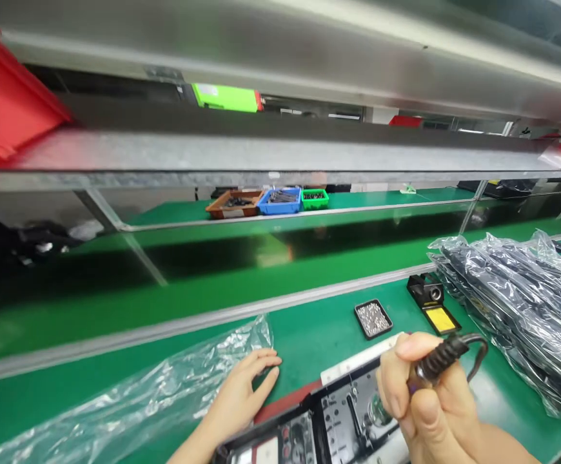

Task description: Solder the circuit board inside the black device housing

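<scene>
My right hand (430, 393) is closed round a dark handle (438, 364) with a ribbed collar and a black cable, held above the right part of an open black case (341, 419). My left hand (244, 390) rests at the case's upper left with its fingers apart, holding nothing, beside a clear plastic bag (159, 393). Inside the case are dark panels with holes and small parts; its lower portion is cut off by the frame. The tip of the handled tool is hidden behind my fingers.
A black tray of small metal parts (373, 319) lies beyond the case. Right of it are a black stand with a yellow sponge (440, 318) and stacked plastic-wrapped items (527, 303). Orange (235, 211), blue (279, 207) and green bins (314, 204) stand behind, below metal shelving (280, 151).
</scene>
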{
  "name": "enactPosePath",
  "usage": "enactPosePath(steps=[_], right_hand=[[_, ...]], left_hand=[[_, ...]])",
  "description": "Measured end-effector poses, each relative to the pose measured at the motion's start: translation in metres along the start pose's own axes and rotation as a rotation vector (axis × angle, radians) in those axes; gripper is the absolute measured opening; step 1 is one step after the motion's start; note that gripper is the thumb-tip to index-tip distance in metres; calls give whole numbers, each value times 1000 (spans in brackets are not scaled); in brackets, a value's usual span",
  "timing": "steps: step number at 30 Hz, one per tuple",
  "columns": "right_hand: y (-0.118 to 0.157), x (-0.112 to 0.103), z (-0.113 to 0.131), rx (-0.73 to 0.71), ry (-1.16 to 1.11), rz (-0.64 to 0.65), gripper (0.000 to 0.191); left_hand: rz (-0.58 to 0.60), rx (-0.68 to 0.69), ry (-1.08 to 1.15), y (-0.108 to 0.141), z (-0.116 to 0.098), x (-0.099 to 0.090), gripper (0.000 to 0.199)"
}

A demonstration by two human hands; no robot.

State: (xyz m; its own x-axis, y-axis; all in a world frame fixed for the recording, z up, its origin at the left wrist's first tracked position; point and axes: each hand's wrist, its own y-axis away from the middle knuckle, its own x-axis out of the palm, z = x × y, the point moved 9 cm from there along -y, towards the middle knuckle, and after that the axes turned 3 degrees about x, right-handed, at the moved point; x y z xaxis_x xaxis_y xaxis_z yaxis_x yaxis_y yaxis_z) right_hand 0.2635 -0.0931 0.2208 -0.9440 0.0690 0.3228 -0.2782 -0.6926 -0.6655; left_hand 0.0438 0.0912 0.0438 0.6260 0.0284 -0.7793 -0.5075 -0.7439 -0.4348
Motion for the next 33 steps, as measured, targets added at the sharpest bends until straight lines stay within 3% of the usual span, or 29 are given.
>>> enactPosePath(steps=[3,5,8,11,14,17,26,33], right_hand=[[-3,0,5,-45,42,181,18],[-7,-4,7,-67,47,215,17],[-17,-8,10,-70,67,136,13],[-25,-5,16,-50,159,40,4],[-28,1,20,-32,176,26,11],[-26,2,20,7,164,45,15],[-27,6,27,-17,213,34,9],[-26,8,29,-21,237,50,12]], left_hand=[[-32,20,47,-4,-11,-9,69],[-91,11,71,-4,-23,-25,57],[-249,-31,76,6,-54,-64,31],[-322,36,93,19,-114,-91,18],[-288,233,130,30,-186,-90,13],[-250,185,242,31,-217,-71,17],[-385,170,386,16,-244,-51,18],[-420,161,454,15,-249,-51,12]])
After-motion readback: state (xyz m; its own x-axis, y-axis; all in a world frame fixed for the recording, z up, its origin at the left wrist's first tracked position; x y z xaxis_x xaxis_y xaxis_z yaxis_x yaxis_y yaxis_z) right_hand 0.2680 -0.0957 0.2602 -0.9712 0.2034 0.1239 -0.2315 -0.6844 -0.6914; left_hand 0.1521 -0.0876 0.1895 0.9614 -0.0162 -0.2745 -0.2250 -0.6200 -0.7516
